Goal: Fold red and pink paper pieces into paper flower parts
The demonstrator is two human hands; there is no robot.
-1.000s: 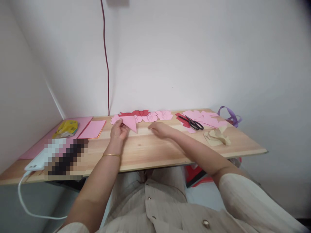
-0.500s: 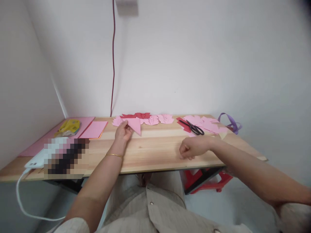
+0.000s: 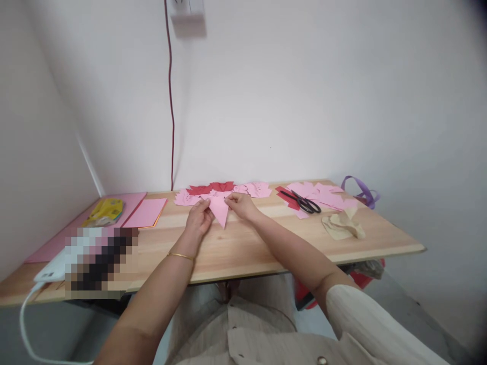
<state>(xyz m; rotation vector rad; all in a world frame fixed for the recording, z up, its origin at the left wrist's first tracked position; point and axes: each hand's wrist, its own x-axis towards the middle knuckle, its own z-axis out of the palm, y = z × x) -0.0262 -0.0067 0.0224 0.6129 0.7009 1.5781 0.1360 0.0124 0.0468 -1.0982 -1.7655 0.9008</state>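
Observation:
A folded piece of pink paper is held up over the table between both hands, its point facing down toward me. My left hand pinches its left edge. At the upper right edge, my right hand grips the same paper with thumb and fingertips. Just behind it lie cut pink paper pieces and red paper pieces with jagged edges, partly covered by the hands and the held paper.
Black-handled scissors rest on pink scraps at the right, near a crumpled beige piece and a purple strap. To the left are pink sheets, a yellow packet and a white device with a cable.
My right hand has moved left from the table's right side and taken hold of the pink paper. The paper has turned so its point faces me; the left hand keeps its grip.

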